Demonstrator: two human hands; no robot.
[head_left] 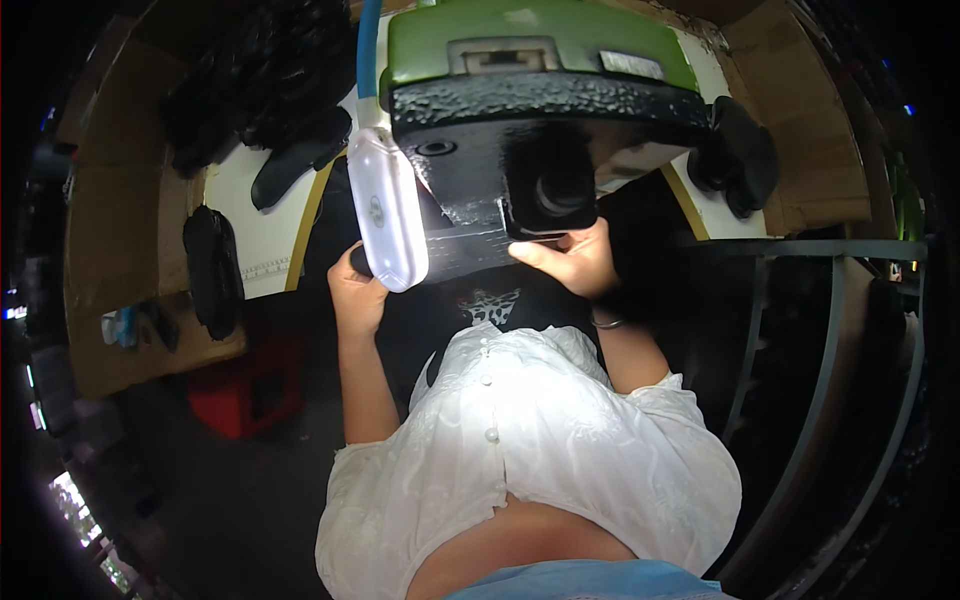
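Below the head of a green and black machine [540,45], both hands are raised in front of me. My left hand [358,295] is closed on a black piece [361,262], of which only a rounded end shows beside the white lamp. My right hand [582,262] is closed at the machine's dark underside, thumb stretched to the left and fingers curled out of sight. Whatever it grips merges with the black parts there. The lit white lamp [388,210] hangs on a blue arm [368,50] and covers part of the space between the hands.
Flat, elongated black pieces [212,270] lie at the left, with a dark heap [260,80] behind. More black pieces [735,155] rest on the right-hand white tabletop. Cardboard walls [120,210] flank both sides. A red stool [250,390] stands lower left; a metal frame [830,250] is at right.
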